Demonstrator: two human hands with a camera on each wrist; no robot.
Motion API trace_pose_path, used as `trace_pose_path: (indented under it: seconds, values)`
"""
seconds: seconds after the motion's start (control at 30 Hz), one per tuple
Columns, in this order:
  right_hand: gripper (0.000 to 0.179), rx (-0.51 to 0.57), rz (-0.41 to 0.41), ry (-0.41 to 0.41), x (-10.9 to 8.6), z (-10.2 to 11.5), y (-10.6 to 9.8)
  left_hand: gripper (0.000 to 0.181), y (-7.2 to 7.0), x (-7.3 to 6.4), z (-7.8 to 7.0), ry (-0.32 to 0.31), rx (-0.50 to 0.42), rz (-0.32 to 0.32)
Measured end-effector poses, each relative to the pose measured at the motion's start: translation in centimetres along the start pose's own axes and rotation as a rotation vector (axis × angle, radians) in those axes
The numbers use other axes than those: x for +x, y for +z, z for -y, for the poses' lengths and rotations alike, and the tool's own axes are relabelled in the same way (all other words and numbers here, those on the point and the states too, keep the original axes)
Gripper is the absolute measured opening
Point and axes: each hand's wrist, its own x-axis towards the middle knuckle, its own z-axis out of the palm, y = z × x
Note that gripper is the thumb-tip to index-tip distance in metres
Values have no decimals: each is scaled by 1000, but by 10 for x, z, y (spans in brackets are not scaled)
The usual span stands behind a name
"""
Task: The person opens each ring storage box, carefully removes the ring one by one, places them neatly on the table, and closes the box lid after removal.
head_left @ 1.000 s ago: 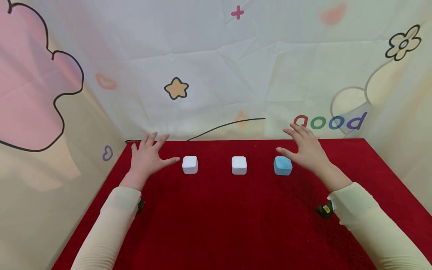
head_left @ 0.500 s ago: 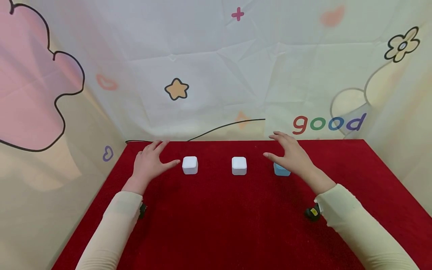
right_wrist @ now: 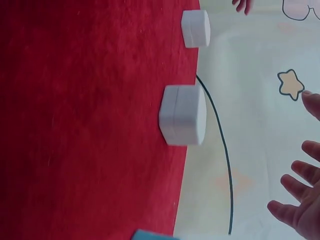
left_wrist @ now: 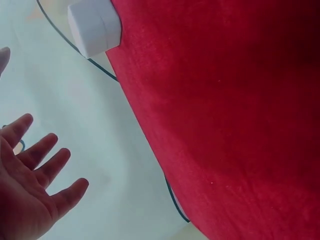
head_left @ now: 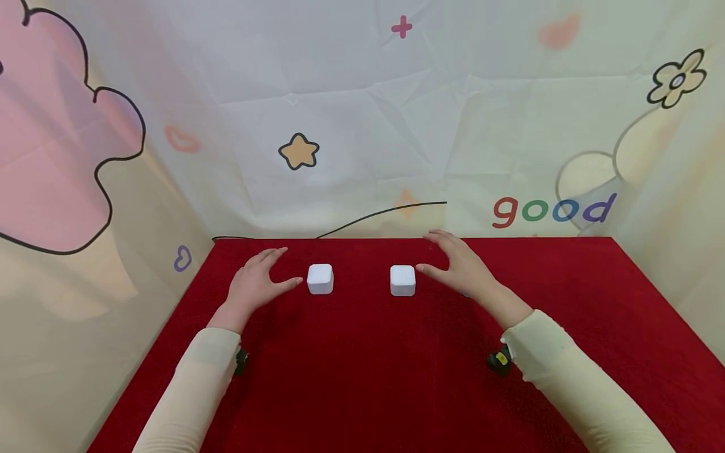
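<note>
Two white rounded blocks stand on the red cloth in the head view: a left one [head_left: 320,279] and a middle one [head_left: 403,280]. My left hand [head_left: 254,290] hovers left of the left block, fingers spread and holding nothing, its thumb pointing at the block. Just right of the middle block hangs my right hand [head_left: 461,269], thumb and fingers apart with nothing between them. Behind that hand a light blue block is almost wholly hidden in the head view; one edge of the blue block [right_wrist: 154,235] shows at the bottom of the right wrist view.
The red cloth [head_left: 362,377] covers the table. A pale printed curtain [head_left: 362,126] rises behind the table's back edge and along its sides. Each wrist wears a small dark camera, such as the right wrist camera [head_left: 500,360].
My right hand has moved left, from beside the blue block to the middle white block, now covering the blue one. My left hand has shifted slightly, its fingers lower. The blocks stay put.
</note>
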Motion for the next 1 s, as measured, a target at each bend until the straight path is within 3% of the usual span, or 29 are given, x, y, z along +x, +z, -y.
trace_pose_path:
  seconds: [0.53,1.0]
  values:
    - [68,113,54,-54,17,24,32,82,15,11,9,22,-160,98]
    - [69,209,142,11,30,43,47,76,23,15,12,-2,-220,125]
